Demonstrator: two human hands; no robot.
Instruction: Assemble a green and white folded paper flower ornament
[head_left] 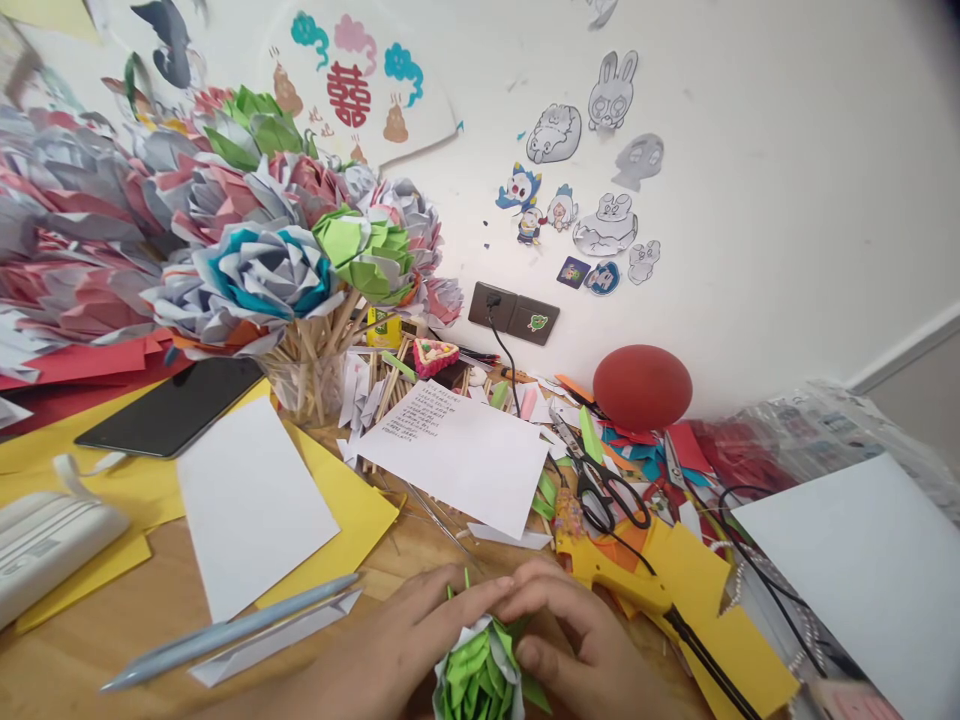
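Note:
Low in the head view, a green and white folded paper flower [480, 672] sits between both hands at the table's near edge. My left hand [427, 625] curves round its left and far side, fingers pressed to the paper. From the right, my right hand [566, 625] wraps its other side, with the thumb near the petals. The fingertips of both hands meet above the flower, and a thin green tip pokes up between them. The flower's lower part is cut off by the frame.
Paper flowers on sticks [262, 270] fill a clear cup [307, 385] at left. A pen [232, 632], white sheet [255, 500] and phone [172, 405] lie nearby. Scissors [600, 485], a yellow glue gun [611, 580], cords and paper scraps crowd the right.

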